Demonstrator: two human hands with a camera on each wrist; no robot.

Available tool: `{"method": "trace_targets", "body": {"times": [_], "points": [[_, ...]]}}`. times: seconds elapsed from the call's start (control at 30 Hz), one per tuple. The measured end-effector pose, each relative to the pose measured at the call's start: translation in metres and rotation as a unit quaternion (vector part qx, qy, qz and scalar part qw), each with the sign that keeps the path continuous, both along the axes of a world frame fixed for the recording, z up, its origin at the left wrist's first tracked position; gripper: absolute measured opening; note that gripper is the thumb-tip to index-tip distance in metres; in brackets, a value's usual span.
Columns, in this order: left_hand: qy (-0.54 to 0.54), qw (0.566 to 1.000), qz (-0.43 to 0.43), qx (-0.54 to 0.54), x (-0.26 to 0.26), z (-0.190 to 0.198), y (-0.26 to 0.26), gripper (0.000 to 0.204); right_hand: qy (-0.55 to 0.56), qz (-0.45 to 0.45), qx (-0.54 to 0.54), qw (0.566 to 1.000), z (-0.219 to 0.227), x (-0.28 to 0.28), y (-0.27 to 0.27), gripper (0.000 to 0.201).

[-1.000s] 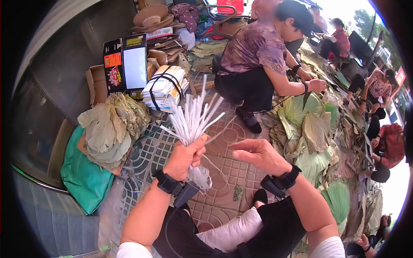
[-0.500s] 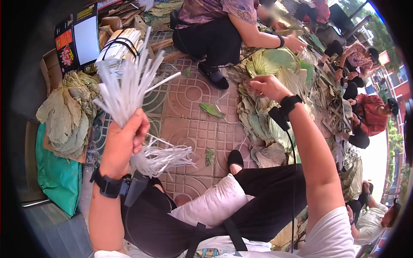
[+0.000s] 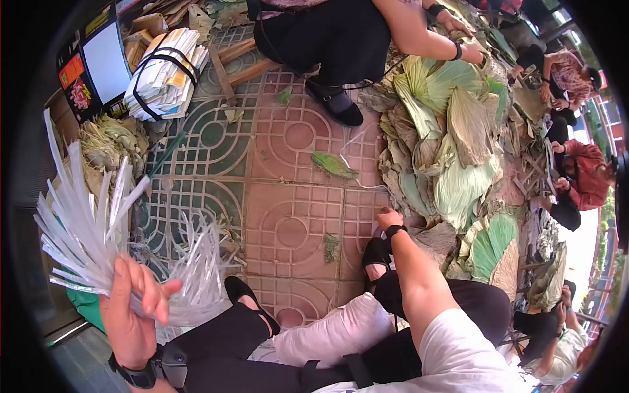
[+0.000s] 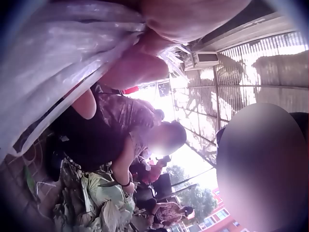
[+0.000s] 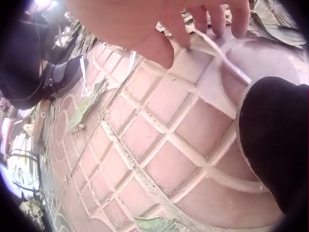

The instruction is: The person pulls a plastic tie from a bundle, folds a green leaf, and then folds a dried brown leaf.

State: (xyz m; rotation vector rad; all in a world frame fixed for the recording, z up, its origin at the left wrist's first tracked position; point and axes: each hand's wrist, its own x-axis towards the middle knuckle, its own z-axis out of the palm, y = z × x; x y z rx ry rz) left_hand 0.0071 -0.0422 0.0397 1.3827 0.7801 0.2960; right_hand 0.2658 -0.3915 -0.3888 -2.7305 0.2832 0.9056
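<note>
At the left of the head view my left hand [image 3: 134, 311] grips a bundle of whitish translucent plastic strips [image 3: 85, 229]. The upper ends fan out above the thumb, and the lower ends hang behind the hand beside my knee. Close up, the left wrist view shows the strips [image 4: 48, 63] spreading from under the fingers [image 4: 133, 70]. My right hand [image 3: 390, 218] reaches low beside my shoe at the edge of the leaf pile. In the right wrist view its fingers [image 5: 217, 19] hang apart from the thumb, close over a thin white strip [image 5: 222, 58] lying on the paving.
Large dried leaves [image 3: 458, 150] are heaped along the right. A person in black trousers [image 3: 327, 39] crouches ahead; others sit farther right. A strapped stack of paper [image 3: 167, 75] stands at the upper left. A loose green leaf [image 3: 333, 165] lies on the paving [image 3: 291, 203].
My left hand has moved left and down with the strips. My right hand has gone from near the leaves down to the ground beside my shoe. The head view has tilted further downward.
</note>
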Motion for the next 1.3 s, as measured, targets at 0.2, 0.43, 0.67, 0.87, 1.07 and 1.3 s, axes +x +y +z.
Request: {"method": "trace_targets", "body": {"times": [0.2, 0.43, 0.67, 0.87, 1.07, 1.3], "points": [[0.025, 0.995, 0.051, -0.079, 0.008, 0.0, -0.003, 0.029, -0.192, -0.121, 0.243, 0.943, 0.049, 0.001, 0.066, 0.044], [0.019, 0.979, -0.048, -0.198, 0.027, -0.025, 0.001, 0.026, -0.228, 0.023, 0.665, 0.711, 0.284, -0.117, 0.187, 0.016], [-0.065, 0.958, -0.063, -0.273, 0.022, -0.041, 0.011, 0.028, -0.179, 0.27, 0.665, 0.673, 0.358, -0.2, 0.176, 0.016], [-0.154, 0.955, -0.007, -0.252, -0.025, -0.031, 0.032, 0.03, -0.099, 0.313, 0.648, 0.687, 0.329, -0.23, 0.176, 0.015], [-0.167, 0.973, 0.07, -0.145, -0.068, -0.017, 0.043, 0.035, 0.109, 0.261, 0.65, 0.706, 0.29, -0.253, 0.195, 0.013], [-0.157, 0.972, 0.15, -0.088, -0.123, -0.019, 0.067, 0.033, 0.333, 0.25, 0.595, 0.688, 0.238, -0.279, 0.215, 0.014]]}}
